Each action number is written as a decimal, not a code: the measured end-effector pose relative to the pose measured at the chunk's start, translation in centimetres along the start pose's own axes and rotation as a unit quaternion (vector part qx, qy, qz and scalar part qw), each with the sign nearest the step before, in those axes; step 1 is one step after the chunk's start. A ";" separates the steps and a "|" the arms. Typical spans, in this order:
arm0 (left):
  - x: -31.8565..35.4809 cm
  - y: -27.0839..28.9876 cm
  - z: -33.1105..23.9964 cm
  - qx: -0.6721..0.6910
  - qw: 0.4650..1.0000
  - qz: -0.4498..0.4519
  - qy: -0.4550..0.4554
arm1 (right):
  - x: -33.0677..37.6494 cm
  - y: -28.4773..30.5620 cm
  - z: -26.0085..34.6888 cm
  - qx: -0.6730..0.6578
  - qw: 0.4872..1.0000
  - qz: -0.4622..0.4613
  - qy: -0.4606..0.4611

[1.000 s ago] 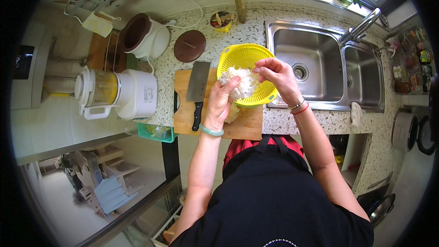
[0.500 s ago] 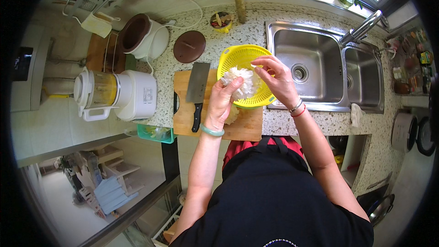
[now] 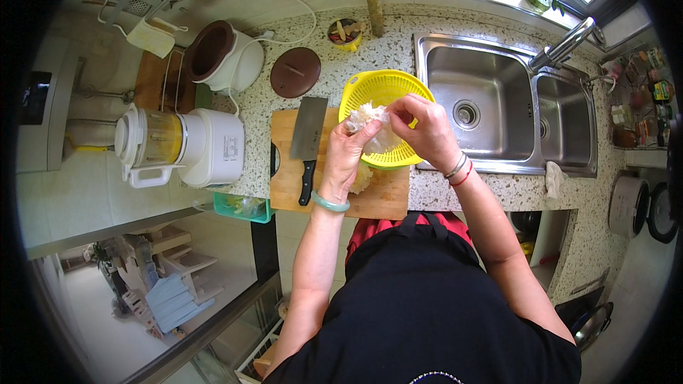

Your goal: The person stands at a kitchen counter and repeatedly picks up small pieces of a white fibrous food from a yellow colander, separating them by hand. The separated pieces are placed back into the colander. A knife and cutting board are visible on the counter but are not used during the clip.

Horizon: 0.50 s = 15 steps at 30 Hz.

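Over a yellow colander (image 3: 353, 84), my left hand (image 3: 347, 153) holds a frilly white clump that looks like snow fungus (image 3: 383, 141), thumb pressed on its side. My right hand (image 3: 427, 128) pinches at the clump's right edge with thumb and forefinger. A wooden cutting board (image 3: 384, 199) lies under my left wrist. Another pale yellowish frilly piece (image 3: 361, 179) rests on it, partly hidden by my left hand. Left of that hand, a cleaver (image 3: 309, 135) lies on the board, its black handle toward me.
A double steel sink (image 3: 491, 85) with a tap lies right of the colander. Behind the board sit a brown lid (image 3: 295, 72) and a small yellow pot (image 3: 346, 34). A white blender (image 3: 178, 144) and a white cooker with brown liner (image 3: 226, 57) stand left. A green bin (image 3: 243, 208) hangs at the counter edge.
My right hand has moved slightly left and down, and its fingers have closed onto the clump's edge. My left hand has stayed in nearly the same place.
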<state>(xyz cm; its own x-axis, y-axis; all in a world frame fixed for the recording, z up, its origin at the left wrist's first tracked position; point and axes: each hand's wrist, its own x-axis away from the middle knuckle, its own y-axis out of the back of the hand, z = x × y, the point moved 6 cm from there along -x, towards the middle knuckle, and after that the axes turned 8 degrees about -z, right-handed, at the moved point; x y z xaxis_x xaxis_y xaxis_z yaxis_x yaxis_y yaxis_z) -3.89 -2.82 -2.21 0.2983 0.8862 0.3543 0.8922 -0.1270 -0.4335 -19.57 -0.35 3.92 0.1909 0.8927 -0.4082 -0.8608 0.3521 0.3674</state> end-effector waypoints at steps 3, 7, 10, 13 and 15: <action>0.1 0.0 0.1 0.002 1.000 -0.004 0.002 | 0.2 -0.2 0.0 0.008 1.000 -0.024 0.003; 0.3 0.0 0.1 0.001 1.000 -0.001 0.002 | 0.6 -0.5 -1.0 -0.019 0.997 -0.042 -0.067; 0.4 0.4 0.2 0.004 1.000 -0.006 0.003 | 1.0 -0.7 -2.7 -0.097 0.981 -0.050 -0.162; 0.5 0.6 0.1 0.014 1.000 -0.011 0.003 | 1.0 -0.4 -3.5 -0.135 0.966 -0.056 -0.215; 0.6 0.5 -0.1 0.022 1.000 -0.011 0.006 | 1.0 -0.1 -3.3 -0.144 0.967 -0.054 -0.203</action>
<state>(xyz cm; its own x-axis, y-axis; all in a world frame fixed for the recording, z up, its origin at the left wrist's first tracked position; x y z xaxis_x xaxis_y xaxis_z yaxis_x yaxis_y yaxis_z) -3.22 -2.45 -2.16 0.2821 0.8834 0.3741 0.8829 -0.0866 -0.4615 -20.87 -0.44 0.73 0.4058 0.9127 -0.0478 -0.9102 0.4083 0.0695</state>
